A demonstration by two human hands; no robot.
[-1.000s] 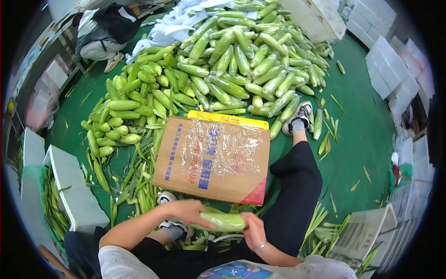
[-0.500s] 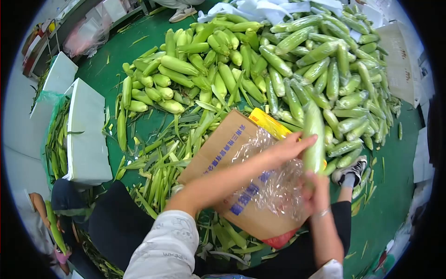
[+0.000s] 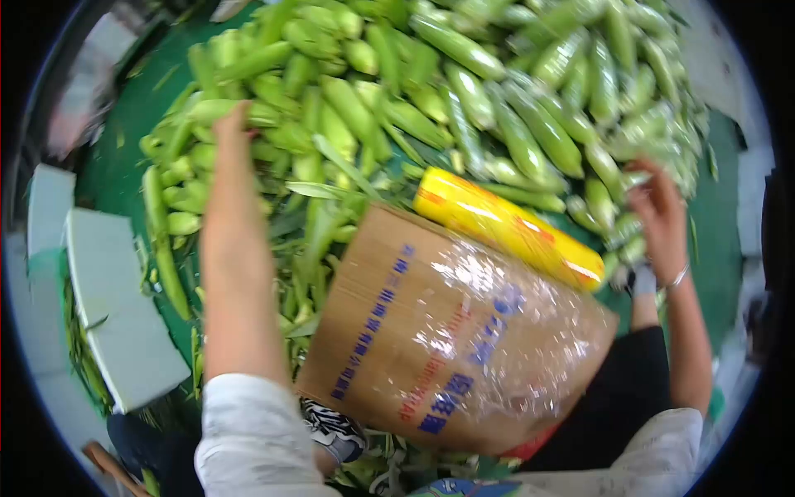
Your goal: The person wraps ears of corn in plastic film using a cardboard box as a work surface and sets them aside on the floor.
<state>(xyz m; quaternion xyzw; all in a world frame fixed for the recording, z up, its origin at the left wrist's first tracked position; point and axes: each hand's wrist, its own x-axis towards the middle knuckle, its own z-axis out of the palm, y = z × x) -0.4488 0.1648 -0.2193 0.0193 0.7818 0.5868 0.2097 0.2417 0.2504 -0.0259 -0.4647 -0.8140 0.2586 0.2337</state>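
My left arm stretches into the pile of unwrapped corn (image 3: 348, 108). There my left hand (image 3: 233, 123) touches a pale green ear of corn (image 3: 211, 111); its fingers are blurred and mostly hidden, so its grip cannot be made out. On the other side my right hand (image 3: 660, 217) is open beside the film-wrapped corn (image 3: 542, 137), fingers apart and nothing held. Between my arms lies a cardboard box (image 3: 364, 298) with blue and red print, clear plastic film (image 3: 513, 348) spread over its top. A yellow roll (image 3: 509, 228) rests along the box's far edge.
White foam boxes (image 3: 124, 306) stand on the left, with husks beside them. Stripped leaves (image 3: 310, 248) cover the green floor (image 3: 132, 178) around the cardboard box. A patterned shoe (image 3: 333, 427) is close to the box's near left corner.
The wrapped corn has left my hands, and my right hand has moved right, to the wrapped pile. My left hand has swung left to the unwrapped pile. The view has shifted.
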